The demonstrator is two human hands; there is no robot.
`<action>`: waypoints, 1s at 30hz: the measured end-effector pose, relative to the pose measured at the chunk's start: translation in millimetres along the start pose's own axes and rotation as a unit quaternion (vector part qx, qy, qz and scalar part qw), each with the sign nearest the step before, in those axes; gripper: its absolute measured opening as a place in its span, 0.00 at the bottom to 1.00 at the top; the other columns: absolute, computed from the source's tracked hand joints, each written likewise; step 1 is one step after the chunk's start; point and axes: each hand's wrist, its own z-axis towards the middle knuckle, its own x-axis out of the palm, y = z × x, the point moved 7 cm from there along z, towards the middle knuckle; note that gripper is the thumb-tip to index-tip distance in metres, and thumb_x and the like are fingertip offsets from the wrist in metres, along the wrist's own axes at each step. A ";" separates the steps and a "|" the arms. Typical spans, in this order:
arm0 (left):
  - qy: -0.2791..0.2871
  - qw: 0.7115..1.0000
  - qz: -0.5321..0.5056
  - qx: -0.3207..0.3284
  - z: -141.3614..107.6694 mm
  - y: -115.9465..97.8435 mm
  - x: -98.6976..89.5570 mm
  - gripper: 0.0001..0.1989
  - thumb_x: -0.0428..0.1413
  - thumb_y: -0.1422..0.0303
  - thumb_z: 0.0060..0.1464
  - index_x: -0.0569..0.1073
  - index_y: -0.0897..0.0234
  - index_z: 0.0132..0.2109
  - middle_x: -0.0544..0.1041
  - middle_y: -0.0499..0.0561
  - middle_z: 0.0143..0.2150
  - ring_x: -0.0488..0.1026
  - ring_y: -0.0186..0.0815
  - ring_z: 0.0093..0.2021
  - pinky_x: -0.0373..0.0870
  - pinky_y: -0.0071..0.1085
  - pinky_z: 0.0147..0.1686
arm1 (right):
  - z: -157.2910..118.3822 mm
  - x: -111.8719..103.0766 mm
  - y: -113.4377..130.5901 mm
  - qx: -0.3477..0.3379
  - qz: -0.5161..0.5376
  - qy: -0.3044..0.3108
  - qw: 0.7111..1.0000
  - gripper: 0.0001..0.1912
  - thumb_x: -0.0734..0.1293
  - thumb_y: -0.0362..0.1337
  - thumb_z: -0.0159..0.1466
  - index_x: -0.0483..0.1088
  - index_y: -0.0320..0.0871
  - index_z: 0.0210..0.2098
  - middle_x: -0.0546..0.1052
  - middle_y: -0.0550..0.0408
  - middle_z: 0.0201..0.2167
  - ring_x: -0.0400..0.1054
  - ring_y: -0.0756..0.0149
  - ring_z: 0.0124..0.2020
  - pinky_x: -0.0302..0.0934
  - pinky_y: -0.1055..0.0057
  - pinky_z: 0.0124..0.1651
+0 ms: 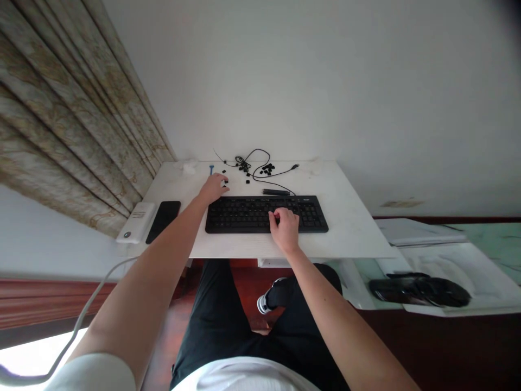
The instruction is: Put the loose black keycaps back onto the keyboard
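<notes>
A black keyboard (240, 214) lies on the white table (345, 239). My left hand (214, 188) is just behind the keyboard's back left corner, its thumb and fingers apart around small black keycaps (226, 181) on the table. Over the right-centre part of the keyboard rests my right hand (285, 225), its fingers curled in against the thumb; whatever is between them is too small to make out. More loose black keycaps (267, 169) are scattered behind the keyboard, beside a coiled black cable (243, 163).
A black phone (163, 221) and a white box-shaped device (138, 221) are at the table's left end. A small blue tool (211, 169) and crumpled white tissue (189, 166) lie at the back left. Shiny black objects (421, 290) sit on a white surface at the right.
</notes>
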 end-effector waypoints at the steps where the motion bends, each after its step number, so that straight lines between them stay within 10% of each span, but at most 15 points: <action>1: 0.024 1.000 0.012 0.005 6.2 -1.7 5.2 0.17 0.62 0.67 0.50 0.75 0.63 0.49 0.71 0.57 0.52 0.68 0.45 0.54 0.63 0.42 0.59 | 1.3 1.2 0.2 -0.005 -0.003 0.003 1.000 0.11 0.58 0.40 0.70 0.65 0.44 0.33 0.73 0.51 0.31 0.65 0.60 0.36 0.51 0.65 0.44; 22: 0.043 0.980 0.160 -0.114 1.7 -2.8 13.0 0.21 0.51 0.63 0.62 0.68 0.58 0.61 0.67 0.60 0.62 0.64 0.52 0.59 0.62 0.49 0.54 | 3.2 -0.5 -2.2 -0.011 0.010 -0.022 1.000 0.12 0.59 0.39 0.70 0.64 0.44 0.30 0.73 0.56 0.27 0.66 0.65 0.30 0.51 0.68 0.40; 30: 0.018 0.978 0.185 -0.089 9.9 -16.1 15.9 0.13 0.51 0.70 0.61 0.79 0.64 0.47 0.71 0.63 0.54 0.63 0.55 0.58 0.58 0.52 0.55 | 3.7 -0.6 -0.7 -0.017 0.005 -0.016 1.000 0.11 0.60 0.38 0.69 0.64 0.44 0.30 0.73 0.55 0.27 0.66 0.65 0.31 0.51 0.67 0.41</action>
